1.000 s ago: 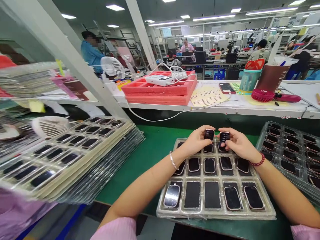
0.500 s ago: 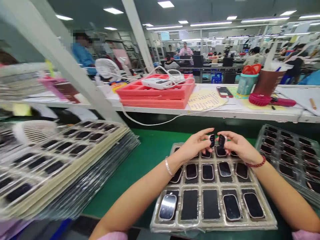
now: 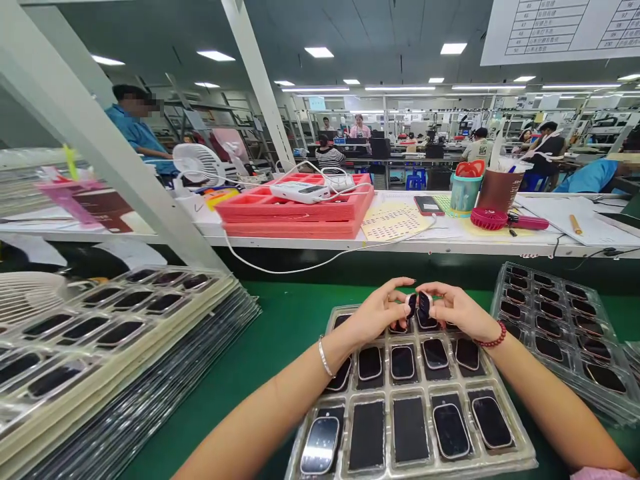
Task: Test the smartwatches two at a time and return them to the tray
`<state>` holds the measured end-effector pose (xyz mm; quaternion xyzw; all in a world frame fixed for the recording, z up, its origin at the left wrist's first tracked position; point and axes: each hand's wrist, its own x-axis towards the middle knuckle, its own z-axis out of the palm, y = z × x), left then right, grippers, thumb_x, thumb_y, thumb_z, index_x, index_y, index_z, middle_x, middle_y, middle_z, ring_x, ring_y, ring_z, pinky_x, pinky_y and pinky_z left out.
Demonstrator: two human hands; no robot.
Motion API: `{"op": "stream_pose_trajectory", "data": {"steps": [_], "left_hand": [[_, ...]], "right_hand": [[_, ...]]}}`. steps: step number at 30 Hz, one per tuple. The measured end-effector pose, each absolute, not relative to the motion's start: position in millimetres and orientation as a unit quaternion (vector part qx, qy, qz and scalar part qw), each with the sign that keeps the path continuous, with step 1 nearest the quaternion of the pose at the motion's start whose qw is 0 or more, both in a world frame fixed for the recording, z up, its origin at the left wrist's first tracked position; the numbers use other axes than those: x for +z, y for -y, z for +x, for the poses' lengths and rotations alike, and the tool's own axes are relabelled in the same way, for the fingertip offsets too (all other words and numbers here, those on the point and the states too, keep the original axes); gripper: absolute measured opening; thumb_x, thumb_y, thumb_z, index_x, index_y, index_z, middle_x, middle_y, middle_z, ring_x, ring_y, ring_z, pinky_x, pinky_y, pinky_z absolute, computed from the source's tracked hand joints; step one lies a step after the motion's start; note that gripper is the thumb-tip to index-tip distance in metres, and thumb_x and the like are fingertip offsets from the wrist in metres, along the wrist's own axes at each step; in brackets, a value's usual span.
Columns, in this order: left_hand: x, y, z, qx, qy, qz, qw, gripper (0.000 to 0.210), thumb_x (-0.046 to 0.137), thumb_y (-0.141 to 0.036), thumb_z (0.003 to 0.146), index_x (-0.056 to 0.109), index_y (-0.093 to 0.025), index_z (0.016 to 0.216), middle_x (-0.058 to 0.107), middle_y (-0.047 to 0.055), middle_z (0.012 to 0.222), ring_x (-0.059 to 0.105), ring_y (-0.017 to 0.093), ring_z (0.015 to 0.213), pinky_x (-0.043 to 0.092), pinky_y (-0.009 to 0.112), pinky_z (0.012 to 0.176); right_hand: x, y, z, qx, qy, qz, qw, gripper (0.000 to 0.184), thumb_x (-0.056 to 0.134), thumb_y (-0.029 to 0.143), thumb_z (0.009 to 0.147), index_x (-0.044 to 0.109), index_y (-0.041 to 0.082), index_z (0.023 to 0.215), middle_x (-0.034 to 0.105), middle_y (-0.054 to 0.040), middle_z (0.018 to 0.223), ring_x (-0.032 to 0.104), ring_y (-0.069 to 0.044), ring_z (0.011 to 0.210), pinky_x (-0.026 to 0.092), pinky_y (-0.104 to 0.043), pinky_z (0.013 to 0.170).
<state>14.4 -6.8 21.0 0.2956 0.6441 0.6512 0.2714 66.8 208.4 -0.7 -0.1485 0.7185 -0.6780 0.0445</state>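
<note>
My left hand (image 3: 387, 308) pinches a small dark watch-like piece (image 3: 411, 305) with a light rim. Close beside it, my right hand (image 3: 453, 308) grips a similar dark watch-like piece (image 3: 424, 304) between thumb and fingers. Both pieces are tilted on edge, nearly touching, above the back rows of a clear plastic tray (image 3: 390, 393). Rounded dark watch screens with pale frames fill many pockets of this tray, such as the watch screen (image 3: 451, 430) in the front row. Two front-row pockets show only a flat black bottom. My hands hide part of the back row.
Stacked trays (image 3: 165, 373) stand at the left, more trays (image 3: 560, 327) at the right. A shelf (image 3: 320, 248) behind carries red foam trays (image 3: 295, 227), a phone (image 3: 429, 205), cups and a pink handheld fan (image 3: 490, 219). A white cable (image 3: 300, 271) hangs over its edge. Other people sit farther back.
My view has tilted up and shifted right, so the scene sits lower and further left. The two pieces in my hands have come closer together.
</note>
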Motion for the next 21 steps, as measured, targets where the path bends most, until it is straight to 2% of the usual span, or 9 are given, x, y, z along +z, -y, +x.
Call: {"op": "stream_pose_trajectory", "data": {"steps": [15, 18, 21], "left_hand": [[16.7, 6.9, 12.5, 0.665, -0.629, 0.296, 0.271, 0.064, 0.077, -0.042, 0.075, 0.048, -0.018, 0.126, 0.059, 0.0, 0.089, 0.059, 0.008, 0.059, 0.042, 0.021, 0.054], [14.4, 5.9, 9.2, 0.67, -0.635, 0.283, 0.259, 0.06, 0.077, -0.039, 0.075, 0.05, -0.016, 0.125, 0.062, 0.003, 0.091, 0.062, 0.01, 0.061, 0.042, 0.021, 0.054], [13.6, 4.8, 6.5, 0.682, -0.638, 0.265, 0.239, 0.047, 0.069, -0.032, 0.08, 0.055, -0.014, 0.121, 0.066, 0.008, 0.099, 0.067, 0.014, 0.074, 0.045, 0.022, 0.058]], "right_hand": [[1.3, -208.9, 69.8, -0.673, -0.725, -0.142, 0.037, 0.046, 0.075, 0.033, 0.079, 0.06, 0.019, 0.12, 0.061, -0.0049, 0.105, 0.049, -0.005, 0.057, 0.041, -0.018, 0.048], [1.7, -209.5, 69.2, -0.687, -0.716, -0.119, 0.027, 0.048, 0.076, 0.032, 0.078, 0.061, 0.019, 0.122, 0.063, -0.0032, 0.097, 0.055, -0.007, 0.058, 0.047, -0.02, 0.051], [2.0, -208.8, 67.0, -0.701, -0.708, -0.086, 0.017, 0.054, 0.073, 0.031, 0.08, 0.057, 0.02, 0.13, 0.065, -0.0049, 0.098, 0.067, -0.014, 0.072, 0.056, -0.025, 0.06]]}}
